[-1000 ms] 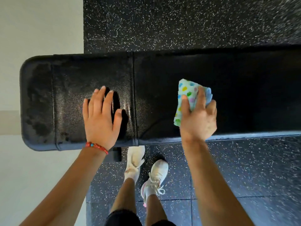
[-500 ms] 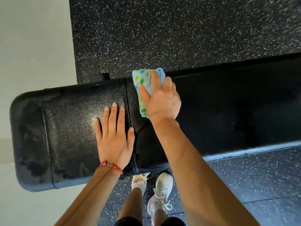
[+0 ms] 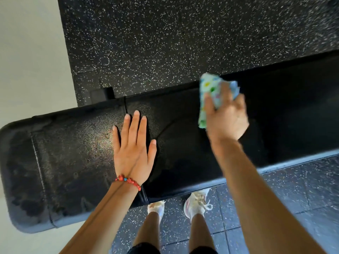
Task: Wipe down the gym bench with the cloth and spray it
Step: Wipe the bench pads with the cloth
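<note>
Nearest the camera, the person's white shoes (image 3: pixel 197 204) are standing on the speckled floor (image 3: pixel 165 43) tight against the near edge of the gym bench (image 3: pixel 73 162), so leaning further over the surface is risking a loss of balance if the supporting palm slides. That support is the left hand (image 3: pixel 134 143), wearing a red bead bracelet (image 3: pixel 128 181); it is lying flat on the padded surface with its fingers (image 3: pixel 134 123) straight and slightly spread, holding nothing. The pad under and to the left of it is looking damp and mottled, and a wet vinyl surface is likely slippery, so weight pressed through this palm could skid. Further out, the right hand (image 3: pixel 225 118) is gripping the bunched, multicoloured cloth (image 3: pixel 211 96), its fingers (image 3: pixel 209 105) curled around the wad, near the far edge of the surface; motion blur is making it unclear whether the cloth is fully touching the pad. With the cloth crumpled this tightly, only a small patch is probably making contact, so streaks or missed strips are likely, especially on the dull leftmost end. Swept so close to the far edge, the cloth could run off the pad. No spray bottle is showing anywhere, so the spraying step cannot be judged.
</note>
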Action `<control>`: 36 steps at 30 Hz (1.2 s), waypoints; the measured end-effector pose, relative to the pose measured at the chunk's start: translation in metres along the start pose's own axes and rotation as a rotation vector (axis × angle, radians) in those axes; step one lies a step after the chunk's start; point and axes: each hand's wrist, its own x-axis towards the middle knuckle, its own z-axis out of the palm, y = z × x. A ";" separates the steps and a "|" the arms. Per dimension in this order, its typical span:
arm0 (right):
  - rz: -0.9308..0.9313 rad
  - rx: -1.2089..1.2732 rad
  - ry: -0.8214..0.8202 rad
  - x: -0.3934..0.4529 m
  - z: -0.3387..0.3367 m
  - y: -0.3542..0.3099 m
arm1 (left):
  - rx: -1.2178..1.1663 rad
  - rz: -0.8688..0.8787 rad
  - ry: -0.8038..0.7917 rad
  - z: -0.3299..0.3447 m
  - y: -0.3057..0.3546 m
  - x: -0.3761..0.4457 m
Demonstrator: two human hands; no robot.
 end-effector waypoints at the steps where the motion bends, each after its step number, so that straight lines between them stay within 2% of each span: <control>1: -0.092 -0.003 -0.007 -0.016 0.002 -0.010 | 0.008 0.000 -0.003 0.001 0.000 0.000; 5: -0.416 0.055 -0.071 -0.048 -0.002 -0.019 | 0.019 0.003 0.012 0.003 -0.001 -0.002; 7: -0.461 0.026 -0.076 -0.033 -0.001 0.004 | 0.029 0.007 0.010 0.003 -0.001 -0.001; 8: -0.411 -0.012 -0.062 -0.021 -0.001 0.021 | 0.037 0.003 0.009 0.003 0.000 -0.001; 11: -0.089 -0.057 0.010 0.011 -0.014 0.076 | 0.023 -0.029 0.009 0.002 0.005 0.000; 14: 0.123 0.001 -0.006 0.018 -0.021 0.092 | 0.004 0.028 0.014 0.002 0.023 0.005; 16: 0.102 0.019 0.019 0.009 -0.019 0.081 | 0.005 0.110 0.000 0.004 0.040 0.011; 21: -0.279 0.017 -0.025 -0.050 -0.022 0.067 | 0.040 0.157 -0.048 0.014 0.067 0.021; 24: -0.433 0.026 -0.029 -0.042 -0.022 0.086 | 0.036 0.164 -0.031 0.015 0.065 0.020; 26: -0.346 -0.011 -0.008 -0.022 -0.022 0.114 | 0.043 0.163 -0.027 0.015 0.064 0.020; 29: 0.063 0.018 -0.020 0.008 -0.040 0.158 | 0.052 0.157 -0.029 0.015 0.066 0.020; 31: 0.241 0.043 -0.041 0.010 -0.043 0.170 | 0.044 0.138 -0.029 0.015 0.069 0.019; 33: 0.204 0.069 -0.007 -0.001 -0.041 0.160 | 0.029 0.131 -0.015 0.013 0.078 0.019; 36: -0.071 0.084 -0.030 -0.040 -0.037 0.139 | -0.011 0.194 -0.006 0.014 0.110 0.021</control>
